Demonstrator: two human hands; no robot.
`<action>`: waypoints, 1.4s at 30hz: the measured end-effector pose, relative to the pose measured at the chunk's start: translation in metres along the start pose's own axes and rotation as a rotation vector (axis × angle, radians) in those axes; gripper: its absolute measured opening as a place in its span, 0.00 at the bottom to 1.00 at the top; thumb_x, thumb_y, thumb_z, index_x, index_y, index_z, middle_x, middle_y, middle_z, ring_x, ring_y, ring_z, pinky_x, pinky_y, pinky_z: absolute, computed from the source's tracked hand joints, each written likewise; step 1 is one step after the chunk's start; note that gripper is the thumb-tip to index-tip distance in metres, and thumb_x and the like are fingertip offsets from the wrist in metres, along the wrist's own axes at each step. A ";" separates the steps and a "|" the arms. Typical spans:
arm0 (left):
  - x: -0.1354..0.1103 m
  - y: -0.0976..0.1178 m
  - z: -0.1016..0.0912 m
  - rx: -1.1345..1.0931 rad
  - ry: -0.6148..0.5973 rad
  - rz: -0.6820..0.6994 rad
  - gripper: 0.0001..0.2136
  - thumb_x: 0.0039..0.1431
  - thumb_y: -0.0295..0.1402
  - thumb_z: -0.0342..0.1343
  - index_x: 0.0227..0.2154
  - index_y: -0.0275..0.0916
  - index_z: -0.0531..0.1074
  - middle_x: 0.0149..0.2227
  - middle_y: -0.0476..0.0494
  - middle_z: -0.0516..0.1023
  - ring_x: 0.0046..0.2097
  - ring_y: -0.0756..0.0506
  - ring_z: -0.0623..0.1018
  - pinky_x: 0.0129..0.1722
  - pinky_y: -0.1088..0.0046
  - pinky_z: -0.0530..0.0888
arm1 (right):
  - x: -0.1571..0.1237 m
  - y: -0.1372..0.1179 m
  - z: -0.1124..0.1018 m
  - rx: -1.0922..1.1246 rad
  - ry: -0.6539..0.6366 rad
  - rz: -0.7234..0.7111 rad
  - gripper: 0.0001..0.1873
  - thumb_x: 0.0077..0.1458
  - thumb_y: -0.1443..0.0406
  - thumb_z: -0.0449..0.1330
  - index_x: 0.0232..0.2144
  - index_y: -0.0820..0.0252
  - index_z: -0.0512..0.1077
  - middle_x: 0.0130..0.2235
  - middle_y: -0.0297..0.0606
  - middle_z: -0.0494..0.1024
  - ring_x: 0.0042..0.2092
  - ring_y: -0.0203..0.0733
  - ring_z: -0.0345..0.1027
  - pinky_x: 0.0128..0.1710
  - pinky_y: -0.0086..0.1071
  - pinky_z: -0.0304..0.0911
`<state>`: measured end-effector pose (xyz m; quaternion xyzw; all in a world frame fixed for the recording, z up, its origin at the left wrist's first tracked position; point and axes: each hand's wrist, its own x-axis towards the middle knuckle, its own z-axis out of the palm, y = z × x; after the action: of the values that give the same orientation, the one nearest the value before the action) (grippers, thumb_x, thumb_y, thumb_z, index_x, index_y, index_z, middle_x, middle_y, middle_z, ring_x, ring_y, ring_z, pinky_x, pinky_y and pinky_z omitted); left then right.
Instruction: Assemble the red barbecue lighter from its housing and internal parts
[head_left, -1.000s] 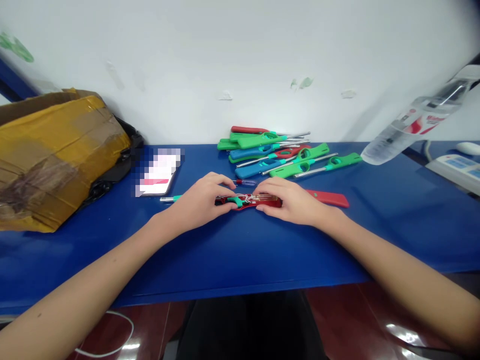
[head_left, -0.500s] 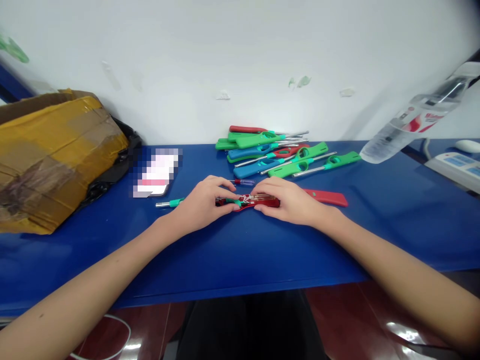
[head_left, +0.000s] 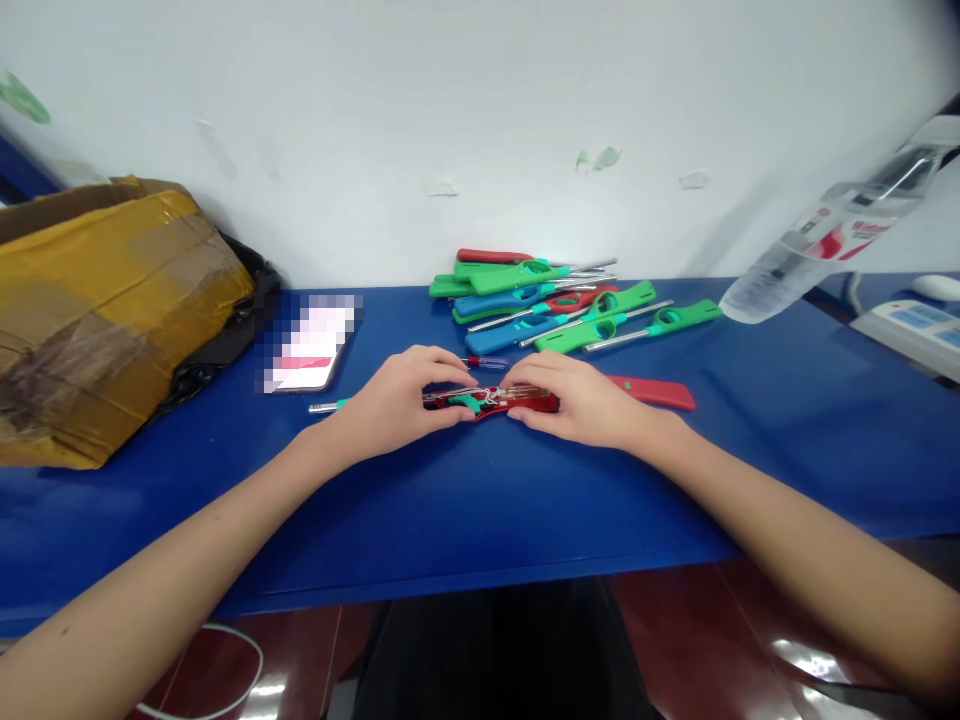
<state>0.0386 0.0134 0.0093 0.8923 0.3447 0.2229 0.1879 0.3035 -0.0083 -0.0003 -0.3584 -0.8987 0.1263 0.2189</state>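
On the blue table lies an opened red gas lighter (head_left: 491, 403), its inner parts and thin wires showing. My left hand (head_left: 401, 400) is closed around its trigger end, thumb in front and fingers behind, near a teal trigger piece (head_left: 466, 402). The metal nozzle (head_left: 322, 408) sticks out on the left, past that hand. My right hand (head_left: 574, 398) grips the handle end between thumb and fingers. Beyond the right hand rests a red casing half (head_left: 660, 393), partly hidden by it. A small screwdriver (head_left: 487, 362) with a clear handle lies just behind the lighter.
Several green, blue and red gas lighters (head_left: 555, 305) are piled by the wall. A phone (head_left: 307, 345) and a taped cardboard box (head_left: 120, 320) are on the left. A water bottle (head_left: 825, 235) and a white device (head_left: 911, 335) stand at the right.
My left hand has shifted slightly left and its fingers have lifted a little, showing more of the lighter's inside. My right hand keeps its hold.
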 end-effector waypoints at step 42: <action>-0.005 0.012 -0.017 0.136 -0.097 0.223 0.11 0.65 0.36 0.54 0.45 0.42 0.78 0.48 0.42 0.79 0.51 0.42 0.76 0.53 0.63 0.73 | -0.026 0.031 -0.060 -0.075 0.025 0.200 0.15 0.54 0.58 0.63 0.43 0.58 0.76 0.41 0.39 0.82 0.41 0.47 0.77 0.41 0.39 0.73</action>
<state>0.0327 0.0051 0.0283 0.9454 0.2484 0.1753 0.1176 0.3681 -0.0003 0.0322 -0.4560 -0.8597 0.1091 0.2029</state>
